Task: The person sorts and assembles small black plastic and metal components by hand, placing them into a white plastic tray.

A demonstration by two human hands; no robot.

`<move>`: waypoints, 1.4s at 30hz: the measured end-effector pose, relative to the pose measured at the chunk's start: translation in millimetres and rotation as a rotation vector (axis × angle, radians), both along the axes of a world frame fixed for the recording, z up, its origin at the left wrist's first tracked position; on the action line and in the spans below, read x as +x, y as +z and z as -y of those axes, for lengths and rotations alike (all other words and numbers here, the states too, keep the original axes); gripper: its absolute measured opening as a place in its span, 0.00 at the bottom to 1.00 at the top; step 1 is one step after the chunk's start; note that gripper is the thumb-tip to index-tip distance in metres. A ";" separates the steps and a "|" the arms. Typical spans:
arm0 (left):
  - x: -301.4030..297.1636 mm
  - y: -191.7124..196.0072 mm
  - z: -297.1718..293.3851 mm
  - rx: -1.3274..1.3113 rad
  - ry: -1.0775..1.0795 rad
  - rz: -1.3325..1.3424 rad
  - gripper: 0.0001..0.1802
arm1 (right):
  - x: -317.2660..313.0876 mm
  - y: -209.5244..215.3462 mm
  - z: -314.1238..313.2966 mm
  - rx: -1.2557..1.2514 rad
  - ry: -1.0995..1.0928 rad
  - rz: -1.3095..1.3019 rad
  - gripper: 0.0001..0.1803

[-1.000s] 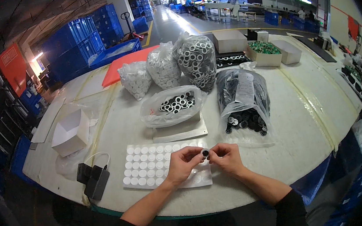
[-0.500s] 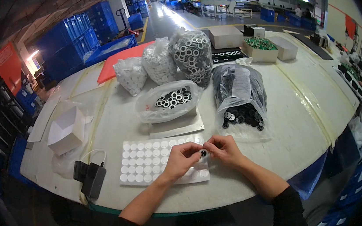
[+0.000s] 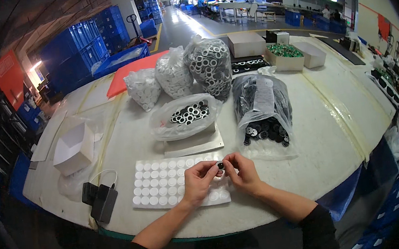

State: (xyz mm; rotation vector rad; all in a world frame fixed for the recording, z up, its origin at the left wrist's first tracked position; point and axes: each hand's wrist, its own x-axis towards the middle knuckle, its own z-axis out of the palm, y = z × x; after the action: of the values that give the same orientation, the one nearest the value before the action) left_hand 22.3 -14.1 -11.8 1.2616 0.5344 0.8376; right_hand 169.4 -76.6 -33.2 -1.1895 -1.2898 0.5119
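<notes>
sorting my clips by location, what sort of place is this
Probably a factory floor: there are stacked blue crates, a long row of benches in the background, and a bag of small rings on the table.

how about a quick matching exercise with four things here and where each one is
Column 1
1. Small round black-centred part
2. White discs
3. Open white box
4. Green pieces

Column 2
A. On the left side of the table
B. In an open-topped carton toward the table's far edge
C. Between the left hand and right hand
D. In rows near the table's near edge

Right pairs: 1-C, 2-D, 3-A, 4-B
</notes>
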 end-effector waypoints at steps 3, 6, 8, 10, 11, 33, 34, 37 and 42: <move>3.6 -2.7 1.5 0.002 -0.008 0.049 0.10 | -2.2 8.1 4.4 0.003 -0.059 0.042 0.06; 6.2 -0.3 1.6 -0.091 0.007 0.101 0.09 | -3.4 10.3 2.0 0.033 -0.064 0.016 0.06; 6.7 0.5 2.3 -0.160 0.030 0.125 0.09 | -2.1 9.9 2.2 0.097 -0.050 0.002 0.06; 4.5 -5.4 -0.1 -0.108 -0.015 0.133 0.08 | 0.9 6.8 1.9 0.104 -0.037 0.067 0.07; 3.4 -4.4 -1.1 -0.110 -0.013 0.134 0.08 | 1.2 6.3 1.4 0.102 -0.036 0.068 0.07; -5.0 4.4 -16.3 -0.121 -0.237 -0.027 0.12 | 2.7 21.3 2.6 -0.108 0.146 -0.128 0.07; -4.4 5.0 -15.6 -0.120 -0.239 -0.030 0.12 | 2.5 22.0 3.9 -0.103 0.133 -0.074 0.07; 0.7 9.7 -11.7 -0.156 -0.223 -0.040 0.12 | 3.5 17.1 1.0 -0.166 0.090 -0.245 0.07; 2.5 10.5 -12.3 -0.119 -0.120 -0.091 0.08 | 27.3 13.4 -1.0 -0.116 -0.141 0.236 0.08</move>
State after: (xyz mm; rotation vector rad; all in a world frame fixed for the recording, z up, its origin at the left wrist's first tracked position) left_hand 24.8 -1.8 -1.3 1.2141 0.5677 0.6409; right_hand 196.7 -75.6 -19.8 -1.4601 -1.3773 0.3550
